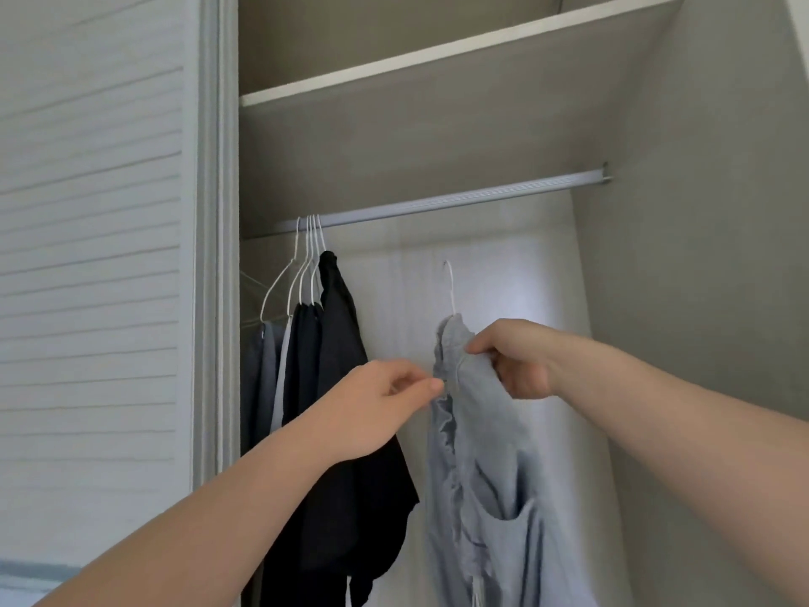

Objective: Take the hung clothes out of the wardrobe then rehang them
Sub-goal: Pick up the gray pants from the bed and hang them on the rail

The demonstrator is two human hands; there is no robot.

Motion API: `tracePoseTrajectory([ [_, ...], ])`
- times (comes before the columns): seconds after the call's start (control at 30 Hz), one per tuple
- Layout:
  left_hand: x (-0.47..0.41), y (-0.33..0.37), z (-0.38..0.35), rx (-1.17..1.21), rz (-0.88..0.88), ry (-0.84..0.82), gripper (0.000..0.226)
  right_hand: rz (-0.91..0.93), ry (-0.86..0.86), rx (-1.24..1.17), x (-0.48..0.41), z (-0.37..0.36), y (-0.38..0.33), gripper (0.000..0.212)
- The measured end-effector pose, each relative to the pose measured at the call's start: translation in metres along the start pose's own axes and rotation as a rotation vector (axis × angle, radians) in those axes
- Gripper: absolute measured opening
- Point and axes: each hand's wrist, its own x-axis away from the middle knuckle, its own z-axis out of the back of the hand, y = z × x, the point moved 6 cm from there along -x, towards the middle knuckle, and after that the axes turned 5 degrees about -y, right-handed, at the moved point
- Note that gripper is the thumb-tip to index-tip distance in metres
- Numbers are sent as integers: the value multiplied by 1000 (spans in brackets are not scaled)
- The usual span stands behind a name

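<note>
**Blue garment held off the rail, hook hanging free below it**

From where I stand, the pale blue garment point(481, 497) is in the open wardrobe, but it is on nothing except the person's two hands. The right hand point(516, 361) has its fingers curled round the cloth at the shoulder, just under the neck of the white wire hanger point(450, 286). The left hand point(385, 400) pinches the frilled edge of the same garment between thumb and fingertips, from the other side.

What the next move turns on is the gap overhead. The hanger's hook stands straight up above both hands and clear of the rail point(459, 201), which runs across the wardrobe above it, with bare rail directly over the hook. The garment's length drops straight down from the hands. The right hand sits nearer the hook, so I'd guess it does the lifting while the left only steadies the cloth. Whether the piece is coming out or going back, I can't say.

Off to the left, the dark clothes point(341, 387) hang bunched on white hangers point(306, 265) at the rail's end, beside the slatted door point(87, 256). A shelf point(437, 54) runs above the rail.

I can make out no brand, label or lettering anywhere.
</note>
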Motion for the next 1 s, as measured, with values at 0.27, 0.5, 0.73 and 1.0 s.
tracePoseTrajectory([
  [0.27,-54,-31,24,-106,187,-19,52,249,-57,-143,-94,-43,-26,19],
  [0.5,-100,-62,70,-415,278,371,40,310,-154,127,-155,-36,-59,27],
  [0.73,-144,-63,102,-661,293,491,33,891,99,517,-191,-10,-130,19],
  [1.0,-188,-60,139,-809,365,662,25,1029,10,791,-235,-33,-161,46],
])
